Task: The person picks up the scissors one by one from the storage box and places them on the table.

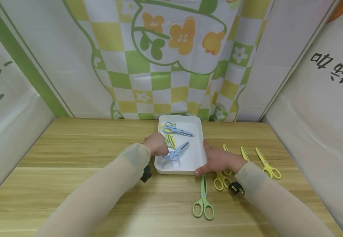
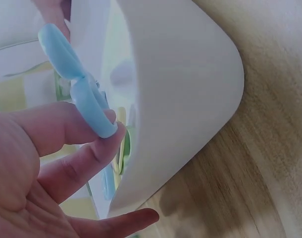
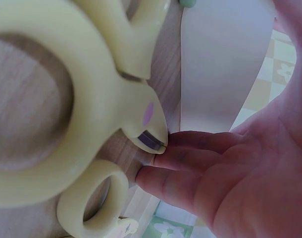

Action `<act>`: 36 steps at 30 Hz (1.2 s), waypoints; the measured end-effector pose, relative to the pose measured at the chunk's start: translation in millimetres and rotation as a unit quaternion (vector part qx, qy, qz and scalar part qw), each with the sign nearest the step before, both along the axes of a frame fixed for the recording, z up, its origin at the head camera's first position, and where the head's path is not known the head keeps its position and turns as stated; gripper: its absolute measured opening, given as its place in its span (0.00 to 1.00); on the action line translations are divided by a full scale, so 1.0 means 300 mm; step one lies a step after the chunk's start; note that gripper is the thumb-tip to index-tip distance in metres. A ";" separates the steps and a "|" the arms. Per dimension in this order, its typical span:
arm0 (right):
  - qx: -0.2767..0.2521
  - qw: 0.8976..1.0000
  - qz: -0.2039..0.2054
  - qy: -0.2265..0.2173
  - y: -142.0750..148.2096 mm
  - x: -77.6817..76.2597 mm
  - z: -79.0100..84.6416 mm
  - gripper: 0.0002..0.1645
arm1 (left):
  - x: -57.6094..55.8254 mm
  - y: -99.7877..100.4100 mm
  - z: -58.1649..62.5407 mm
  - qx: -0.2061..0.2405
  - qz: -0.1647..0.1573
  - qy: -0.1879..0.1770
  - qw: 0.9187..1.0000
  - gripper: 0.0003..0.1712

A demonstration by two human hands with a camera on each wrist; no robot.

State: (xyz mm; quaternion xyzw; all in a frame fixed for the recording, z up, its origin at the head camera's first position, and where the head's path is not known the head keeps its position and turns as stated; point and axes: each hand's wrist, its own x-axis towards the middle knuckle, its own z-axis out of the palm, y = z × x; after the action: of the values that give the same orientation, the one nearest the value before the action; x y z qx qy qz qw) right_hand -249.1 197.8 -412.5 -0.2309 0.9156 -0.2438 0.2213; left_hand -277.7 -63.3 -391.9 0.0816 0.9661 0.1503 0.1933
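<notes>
My left hand (image 1: pixel 156 144) is over the left side of a white tray (image 1: pixel 196 158). It pinches blue scissors (image 2: pixel 86 106) by one handle loop, and their blades point toward the tray's middle. Under and behind it in the tray lie another pair of blue scissors (image 1: pixel 178 130), yellow scissors (image 1: pixel 171 137) and green scissors (image 1: pixel 168 141), partly covered by the hand. At the tray's right side is my right hand (image 1: pixel 222 159), its thumb at the front corner and its fingers extended along the wall. Those fingertips rest beside the yellow scissors (image 3: pixel 141 109) in the right wrist view.
Several yellow scissors lie right of the tray, one pair (image 1: pixel 266 164) farthest right and others partly under my right arm. Green scissors (image 1: pixel 203 199) lie in front of the tray, blades toward it. A patterned curtain (image 1: pixel 165 82) hangs behind the wooden table (image 1: pixel 100 141).
</notes>
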 end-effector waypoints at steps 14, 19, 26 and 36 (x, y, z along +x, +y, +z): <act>0.024 1.000 -0.010 -0.007 0.001 -0.004 -0.001 0.88 | 0.028 -0.040 0.011 0.033 -0.020 0.012 0.999 0.12; 0.026 1.000 -0.016 -0.009 -0.003 -0.002 0.003 0.88 | 0.048 -0.065 0.013 0.046 -0.031 0.007 0.998 0.14; 0.019 1.000 -0.014 -0.007 -0.003 0.000 0.002 0.88 | 0.098 -0.099 0.022 0.098 -0.016 -0.019 0.995 0.08; 0.018 1.000 -0.018 -0.012 -0.004 0.002 0.000 0.88 | 0.168 -0.128 0.023 0.106 -0.054 0.019 0.993 0.15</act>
State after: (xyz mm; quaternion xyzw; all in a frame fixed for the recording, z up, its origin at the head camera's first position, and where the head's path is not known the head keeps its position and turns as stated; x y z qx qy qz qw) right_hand -248.6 196.8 -412.4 -0.2078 0.9211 -0.2342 0.2315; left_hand -227.2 -101.7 -385.1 0.1569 0.9426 0.2391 0.1727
